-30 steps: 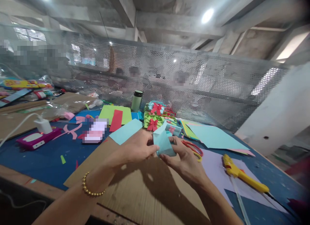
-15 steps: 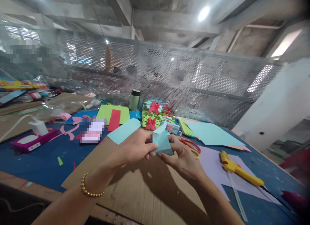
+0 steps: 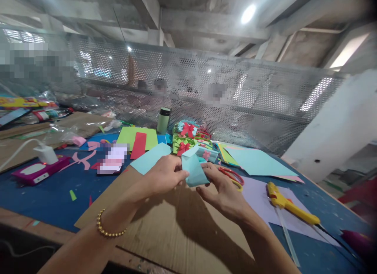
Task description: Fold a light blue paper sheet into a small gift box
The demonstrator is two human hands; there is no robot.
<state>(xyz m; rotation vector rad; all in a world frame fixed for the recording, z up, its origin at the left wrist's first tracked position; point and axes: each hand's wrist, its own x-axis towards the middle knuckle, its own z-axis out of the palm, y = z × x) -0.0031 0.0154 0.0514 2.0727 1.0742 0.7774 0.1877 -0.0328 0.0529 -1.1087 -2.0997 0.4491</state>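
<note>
Left hand [image 3: 166,171]: fingers closed, a piece of folded light-blue paper [image 3: 193,171] pinched by its left edge between thumb and forefinger. Right hand [image 3: 226,193]: fingers parted from the thumb, the gap partly open. The paper's right side is touched by the fingertips; the thumb is held below the lower edge, seemingly clear of it. Whether any grip is kept behind the paper cannot be told.

The paper is held up over a brown board [image 3: 156,230] on the blue counter [image 3: 55,203], its top flap bent over.

Compared with half a second earlier: the paper is shifted slightly leftward and turned, so that a broader face is shown. The right thumb, earlier set against the lower edge, is now seen lower and apart. The pinch at left is kept.

Around the hands: a light-blue sheet [image 3: 150,158] is seen beyond the left hand; red and yellow handles [image 3: 235,174] are seen just beyond the right. Farther right, a yellow glue gun [image 3: 294,209] is laid partly over lilac paper [image 3: 255,193]. Both are unchanged in place.
</note>
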